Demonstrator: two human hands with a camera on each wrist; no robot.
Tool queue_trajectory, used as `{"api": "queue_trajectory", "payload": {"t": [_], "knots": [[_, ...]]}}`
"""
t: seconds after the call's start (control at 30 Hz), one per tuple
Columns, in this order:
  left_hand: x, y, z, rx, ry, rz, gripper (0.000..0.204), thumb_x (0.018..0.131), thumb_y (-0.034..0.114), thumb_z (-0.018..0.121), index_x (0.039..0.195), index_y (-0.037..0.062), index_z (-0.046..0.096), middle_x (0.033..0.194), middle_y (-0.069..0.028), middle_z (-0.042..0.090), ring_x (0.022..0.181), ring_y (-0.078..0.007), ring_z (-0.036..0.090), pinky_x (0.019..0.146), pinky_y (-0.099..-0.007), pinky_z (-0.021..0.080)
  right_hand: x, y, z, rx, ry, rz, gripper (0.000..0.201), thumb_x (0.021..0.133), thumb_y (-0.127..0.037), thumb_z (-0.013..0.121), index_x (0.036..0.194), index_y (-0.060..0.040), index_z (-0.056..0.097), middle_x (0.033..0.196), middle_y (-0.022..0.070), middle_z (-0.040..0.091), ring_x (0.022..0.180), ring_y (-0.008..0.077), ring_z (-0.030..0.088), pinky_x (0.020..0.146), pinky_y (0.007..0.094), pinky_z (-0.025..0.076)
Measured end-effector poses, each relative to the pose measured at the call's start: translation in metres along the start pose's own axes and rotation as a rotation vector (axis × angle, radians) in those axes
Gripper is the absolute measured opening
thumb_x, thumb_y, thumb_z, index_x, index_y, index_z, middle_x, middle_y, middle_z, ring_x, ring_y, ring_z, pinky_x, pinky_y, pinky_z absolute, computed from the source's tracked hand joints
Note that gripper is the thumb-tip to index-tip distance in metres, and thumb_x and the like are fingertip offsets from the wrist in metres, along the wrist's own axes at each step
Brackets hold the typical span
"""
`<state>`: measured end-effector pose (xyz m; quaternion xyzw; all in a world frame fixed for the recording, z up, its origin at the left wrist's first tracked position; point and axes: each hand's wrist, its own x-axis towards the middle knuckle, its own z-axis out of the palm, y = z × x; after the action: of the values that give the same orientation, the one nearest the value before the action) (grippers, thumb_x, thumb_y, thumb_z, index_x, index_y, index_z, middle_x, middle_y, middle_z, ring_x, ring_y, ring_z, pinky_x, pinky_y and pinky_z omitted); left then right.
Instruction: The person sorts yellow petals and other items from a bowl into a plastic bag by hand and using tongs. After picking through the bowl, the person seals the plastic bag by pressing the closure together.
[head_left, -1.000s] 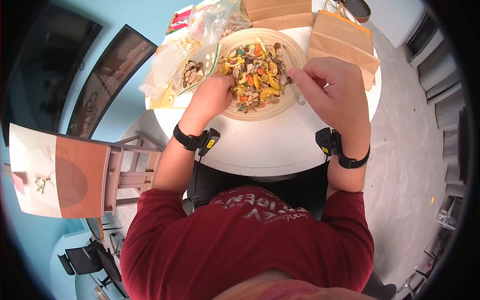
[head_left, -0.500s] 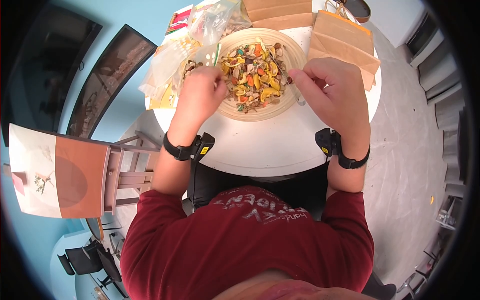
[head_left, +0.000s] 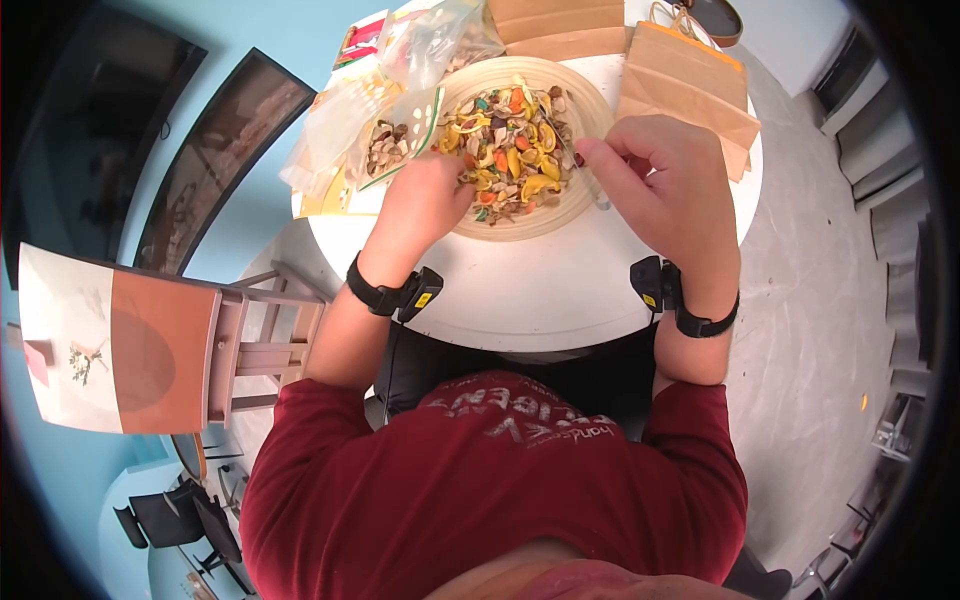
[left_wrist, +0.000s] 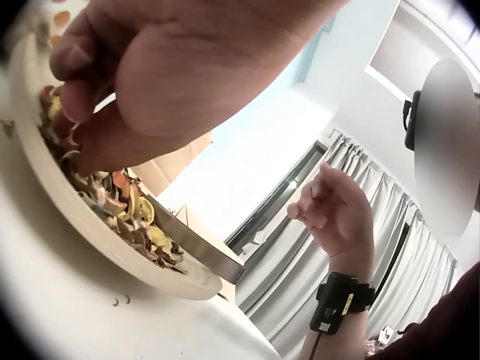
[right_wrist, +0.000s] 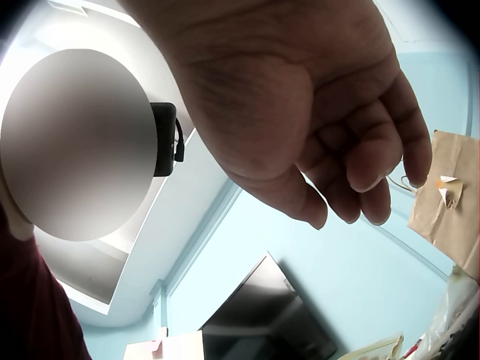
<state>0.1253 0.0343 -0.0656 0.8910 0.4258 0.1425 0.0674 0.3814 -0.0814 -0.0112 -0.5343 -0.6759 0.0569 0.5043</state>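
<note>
Yellow, orange and brown dried-looking pieces [head_left: 515,150] lie heaped on a pale round plate [head_left: 588,105], with a few green bits among them, and the left hand [head_left: 425,200] has just come back to the heap's near left side. Half a second ago it was a little farther left, over the clear green-edged bag [head_left: 412,118]; more of that bag and of the brown pieces [head_left: 385,150] inside it now shows. The left fingers are bent, with thumb and fingertips close together and down at the pieces; whether a piece is caught between them, I cannot tell. I judge this to be another reach into the heap, so handling of the pieces looks unfinished, with plenty of mixed colours on the plate.

The right hand [head_left: 680,185] has hardly moved: it hangs raised by the plate's right rim, its fingers loosely curled and apart from the thumb, nothing in them. The plate stays put on the white table [head_left: 530,310], a second clear bag [head_left: 425,45] at far left, a brown paper bag [head_left: 690,90] at far right
</note>
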Motion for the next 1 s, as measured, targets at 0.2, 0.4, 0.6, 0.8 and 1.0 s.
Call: {"api": "queue_trajectory", "payload": {"t": [0.2, 0.4, 0.6, 0.8, 1.0], "knots": [[0.007, -0.016, 0.026, 0.024, -0.029, 0.002, 0.014, 0.079, 0.007, 0.07, 0.088, -0.0023, 0.073, 0.086, -0.0226, 0.072, 0.083, -0.0416, 0.069, 0.078, -0.0486, 0.056, -0.002, 0.002, -0.007, -0.024, -0.017, -0.012, 0.026, 0.093, -0.016, 0.077, 0.077, 0.0031, 0.07, 0.063, 0.0072, 0.059, 0.054, 0.0146, 0.053, 0.052, 0.0292, 0.041], [0.004, -0.007, 0.014, -0.08, 0.012, -0.011, 0.013, 0.079, 0.006, 0.069, 0.089, -0.0016, 0.072, 0.086, -0.0203, 0.073, 0.081, -0.0397, 0.07, 0.075, -0.0469, 0.056, -0.001, 0.002, -0.005, 0.01, 0.03, -0.004, 0.029, 0.09, -0.016, 0.075, 0.069, 0.0004, 0.064, 0.058, 0.0133, 0.056, 0.055, 0.0304, 0.055, 0.054, 0.0408, 0.041], [0.012, 0.0, -0.038, 0.099, 0.321, -0.071, 0.014, 0.081, 0.006, 0.069, 0.092, -0.0022, 0.072, 0.09, -0.0207, 0.073, 0.084, -0.0393, 0.07, 0.075, -0.0462, 0.056, -0.001, 0.002, -0.003, 0.012, 0.033, -0.013, 0.03, 0.09, -0.017, 0.075, 0.068, 0.0005, 0.063, 0.058, 0.0135, 0.056, 0.055, 0.0312, 0.055, 0.054, 0.041, 0.041], [0.016, -0.005, -0.039, 0.198, 0.389, -0.002, 0.019, 0.083, 0.003, 0.066, 0.1, -0.003, 0.073, 0.096, -0.0224, 0.072, 0.088, -0.0417, 0.07, 0.079, -0.0483, 0.056, -0.001, 0.0, -0.003, 0.013, 0.018, 0.008, 0.03, 0.09, -0.017, 0.074, 0.069, 0.0004, 0.064, 0.059, 0.0137, 0.056, 0.055, 0.0313, 0.055, 0.054, 0.0416, 0.041], [0.033, 0.015, -0.007, -0.023, 0.091, 0.123, 0.026, 0.085, 0.012, 0.075, 0.109, 0.0021, 0.074, 0.101, -0.0207, 0.072, 0.095, -0.0414, 0.069, 0.083, -0.0484, 0.056, 0.0, 0.004, -0.002, -0.01, 0.019, -0.035, 0.028, 0.09, -0.016, 0.075, 0.07, 0.0003, 0.065, 0.058, 0.0134, 0.056, 0.055, 0.0309, 0.055, 0.054, 0.0408, 0.041]]}}
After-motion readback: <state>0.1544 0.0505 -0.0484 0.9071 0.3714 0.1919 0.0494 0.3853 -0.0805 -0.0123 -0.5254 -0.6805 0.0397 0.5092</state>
